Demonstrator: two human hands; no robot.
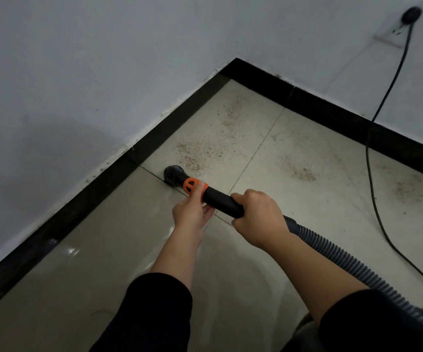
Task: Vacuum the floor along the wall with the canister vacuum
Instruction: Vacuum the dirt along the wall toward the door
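Sleeves [154, 313]: dark, bottom of frame, both forearms reaching up toward centre.
Grey shape [304, 329]: bottom right edge, beside the right sleeve; cannot tell what it is.
Hose [345, 260]: ribbed grey, runs from lower right up into the wand.
Right hand [258, 217]: centre, fist wrapped around the rear end of the wand.
Left hand [189, 212]: just left of it, thumb over the orange collar [191, 185], fingers under the tube, holding it.
Wand [220, 199]: black, angled up-left from the hands.
Nozzle [172, 174]: round, black, down on the floor [307, 138] close to the baseboard [78, 219].
Grit [197, 156]: brown specks just beyond the nozzle; more patches toward the corner and at right.
Power cord [373, 199]: black, right side, climbs the wall [78, 72].
Plug [411, 13]: upper right, in a white socket [393, 34].
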